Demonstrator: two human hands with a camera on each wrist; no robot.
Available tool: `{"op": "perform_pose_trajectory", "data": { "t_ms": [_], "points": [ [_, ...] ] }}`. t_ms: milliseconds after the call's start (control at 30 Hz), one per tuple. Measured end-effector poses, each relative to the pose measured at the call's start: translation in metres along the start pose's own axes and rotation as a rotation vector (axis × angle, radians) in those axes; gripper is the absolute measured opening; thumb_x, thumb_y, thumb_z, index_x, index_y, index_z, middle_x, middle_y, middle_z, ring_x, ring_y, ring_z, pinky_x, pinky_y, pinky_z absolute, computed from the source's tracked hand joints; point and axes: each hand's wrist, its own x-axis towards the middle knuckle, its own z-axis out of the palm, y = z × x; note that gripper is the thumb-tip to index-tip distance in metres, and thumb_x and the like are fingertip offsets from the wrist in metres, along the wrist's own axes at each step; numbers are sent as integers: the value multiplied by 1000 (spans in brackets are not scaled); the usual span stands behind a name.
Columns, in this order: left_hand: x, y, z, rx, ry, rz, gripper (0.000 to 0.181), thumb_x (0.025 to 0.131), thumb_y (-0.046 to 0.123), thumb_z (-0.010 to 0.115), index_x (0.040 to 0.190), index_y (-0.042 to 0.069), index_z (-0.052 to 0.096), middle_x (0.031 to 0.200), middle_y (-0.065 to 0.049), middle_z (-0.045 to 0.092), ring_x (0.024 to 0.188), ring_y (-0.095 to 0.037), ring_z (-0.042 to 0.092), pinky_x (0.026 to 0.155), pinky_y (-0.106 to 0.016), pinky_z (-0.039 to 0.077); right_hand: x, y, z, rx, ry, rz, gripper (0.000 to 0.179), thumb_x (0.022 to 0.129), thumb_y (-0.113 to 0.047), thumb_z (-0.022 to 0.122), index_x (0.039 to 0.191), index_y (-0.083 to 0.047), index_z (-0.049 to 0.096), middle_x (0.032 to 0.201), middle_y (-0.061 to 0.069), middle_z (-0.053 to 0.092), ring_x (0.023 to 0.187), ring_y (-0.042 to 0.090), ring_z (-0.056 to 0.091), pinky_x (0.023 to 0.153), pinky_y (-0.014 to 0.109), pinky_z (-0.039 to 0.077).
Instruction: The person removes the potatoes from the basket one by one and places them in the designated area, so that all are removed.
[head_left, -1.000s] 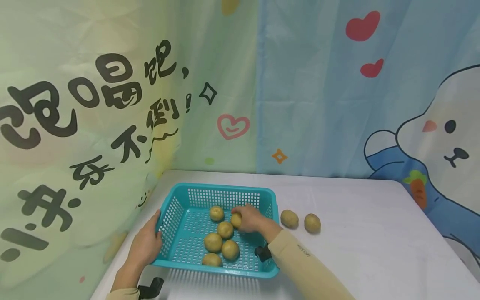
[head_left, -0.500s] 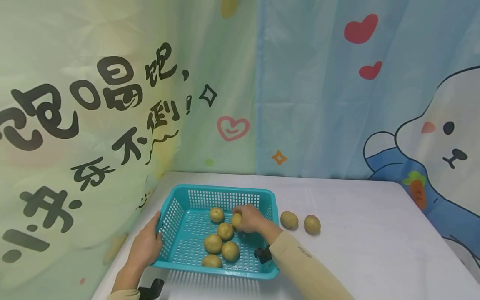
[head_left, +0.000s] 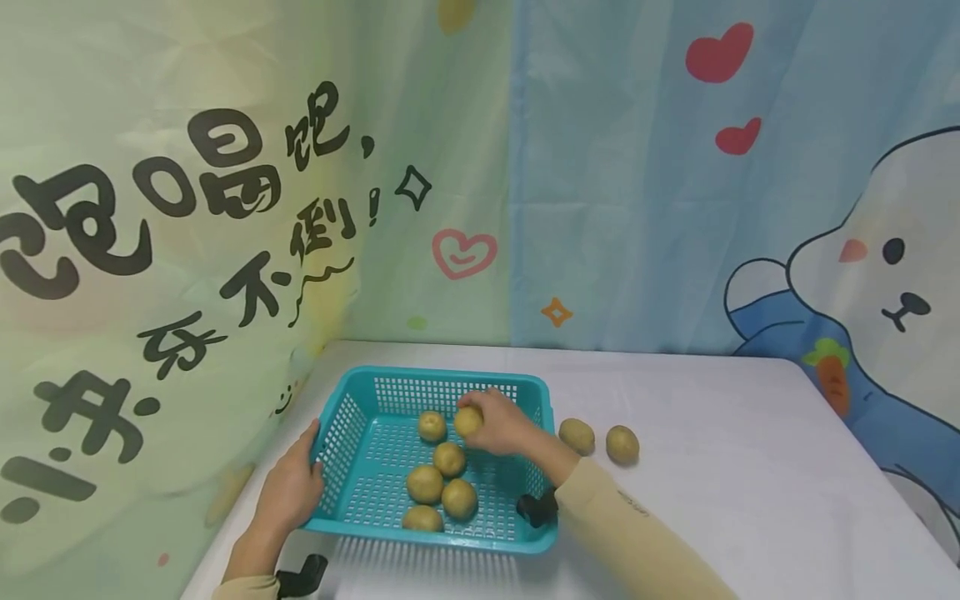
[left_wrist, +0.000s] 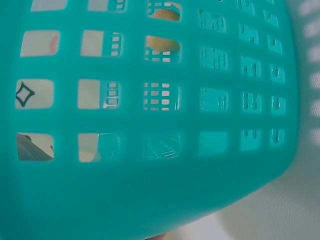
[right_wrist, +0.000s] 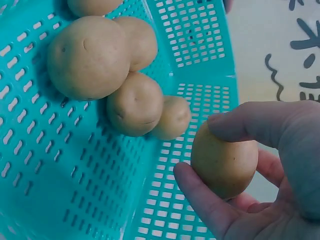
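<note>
My right hand (head_left: 504, 423) holds a round yellow-brown potato (right_wrist: 226, 159) between thumb and fingers, inside the teal plastic basket (head_left: 442, 542), near its far right part. The right wrist view shows that potato raised in front of the perforated basket wall. Several other potatoes (head_left: 450, 460) lie on the basket floor, in a loose row from the near side toward the back. At the basket's left end, my left hand (head_left: 288, 493) grips the rim, thumb at the edge. In the left wrist view the basket's outer wall (left_wrist: 150, 190) hides nearly all of this hand.
Two more potatoes, one beside the basket (head_left: 577, 437) and one farther right (head_left: 622, 445), lie on the white table (head_left: 735, 475). A printed curtain (head_left: 600, 167) stands behind the table and along its left side.
My right hand has lifted the potato a little, up and slightly left, off its earlier spot in the basket. The left hand keeps its place at the rim.
</note>
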Motion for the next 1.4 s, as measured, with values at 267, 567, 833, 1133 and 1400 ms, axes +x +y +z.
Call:
{"op": "perform_pose_trajectory", "data": {
  "t_ms": [267, 567, 833, 1133, 1400],
  "points": [
    [-2, -2, 0, -4, -13, -9, 62, 96, 0, 46, 152, -6, 21, 147, -33, 36, 129, -50, 42, 102, -61, 37, -17, -3, -11, 46, 0, -59, 56, 75, -10, 78, 128, -8, 63, 116, 8, 61, 93, 19, 55, 72, 34, 50],
    [1, -1, 0, 6, -11, -1, 61, 96, 1, 46, 152, -5, 21, 148, -33, 35, 130, -51, 40, 102, -62, 37, -37, -2, -27, 118, 42, -7, 61, 78, -14, 78, 134, -5, 56, 128, 8, 59, 101, 20, 60, 81, 36, 53],
    [2, -2, 1, 7, 4, -2, 61, 96, 1, 45, 152, -5, 22, 147, -33, 36, 130, -51, 41, 102, -62, 37, -50, 15, -31, 163, 150, 43, 59, 76, -9, 79, 131, -9, 57, 129, 6, 59, 99, 22, 60, 78, 34, 54],
    [1, -1, 1, 6, -7, -11, 62, 96, 1, 46, 152, -5, 22, 148, -32, 36, 130, -50, 41, 102, -62, 37, -65, 31, -41, 189, 214, 58, 57, 78, -9, 79, 130, -10, 58, 128, 8, 57, 102, 26, 59, 78, 35, 55],
    [2, 0, 0, 5, -25, -26, 62, 97, 1, 46, 153, -4, 21, 148, -32, 35, 130, -51, 40, 102, -62, 37, -79, 43, -50, 203, 279, 58, 58, 79, -8, 78, 132, -8, 56, 130, 11, 55, 102, 27, 61, 80, 35, 55]
  ]
}}
